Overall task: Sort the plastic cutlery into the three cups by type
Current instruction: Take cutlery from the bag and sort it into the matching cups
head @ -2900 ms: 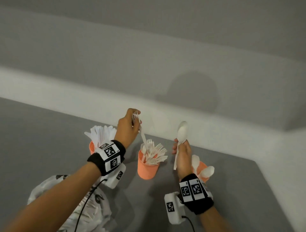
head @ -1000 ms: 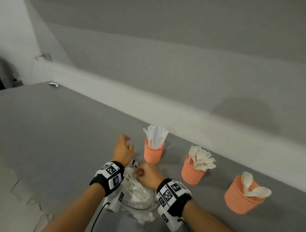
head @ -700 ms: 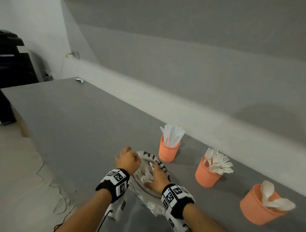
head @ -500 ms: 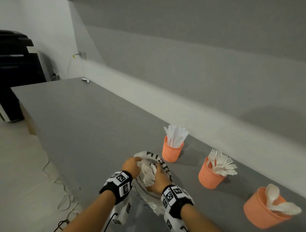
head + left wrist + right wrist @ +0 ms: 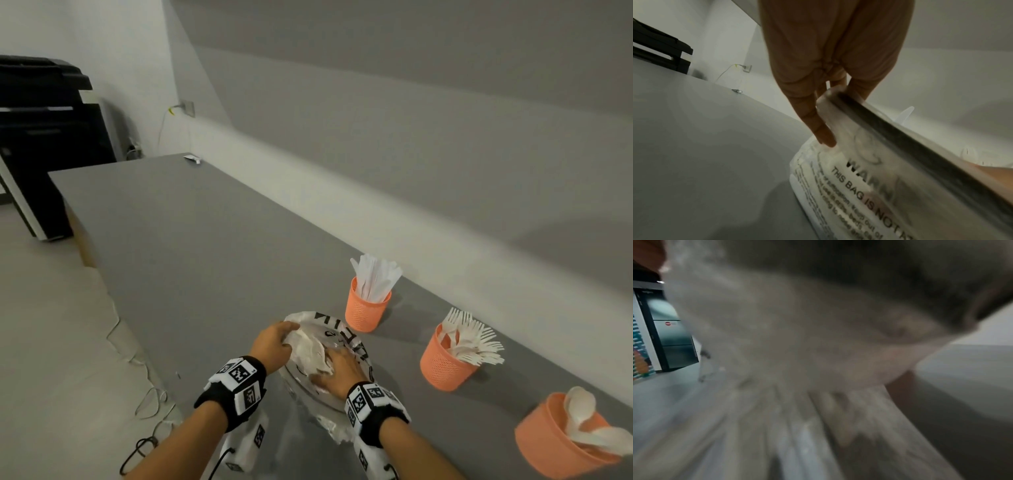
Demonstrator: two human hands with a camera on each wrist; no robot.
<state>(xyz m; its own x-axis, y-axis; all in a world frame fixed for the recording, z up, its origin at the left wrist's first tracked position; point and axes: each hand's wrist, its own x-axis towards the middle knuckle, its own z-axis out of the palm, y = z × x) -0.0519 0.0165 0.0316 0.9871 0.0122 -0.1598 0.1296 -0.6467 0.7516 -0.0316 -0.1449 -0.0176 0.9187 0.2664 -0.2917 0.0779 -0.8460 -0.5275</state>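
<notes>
Three orange cups stand in a row along the wall side of the grey table [image 5: 191, 246]: a knife cup [image 5: 364, 310], a fork cup [image 5: 443, 368] and a spoon cup [image 5: 551, 445]. A clear plastic bag [image 5: 337, 330] of white cutlery lies in front of the knife cup. My left hand [image 5: 274, 342] pinches the bag's left edge; the left wrist view shows the fingers [image 5: 812, 116] curled on the film above the bag's [image 5: 859, 186] printed warning. My right hand [image 5: 339, 373] reaches into the bag among the cutlery, fingertips hidden. The right wrist view shows only blurred bag film [image 5: 797, 337].
The table's left edge [image 5: 102, 274] drops to a floor with loose cables [image 5: 137, 377]. A black machine [image 5: 41, 137] stands at the far left. A small scrap [image 5: 192, 158] lies at the table's far corner. A wall runs behind the cups.
Earlier my hands held a fork and a spoon over the cups. Since then both came down to the bag; the left took its edge, the right went inside. The view swung left.
</notes>
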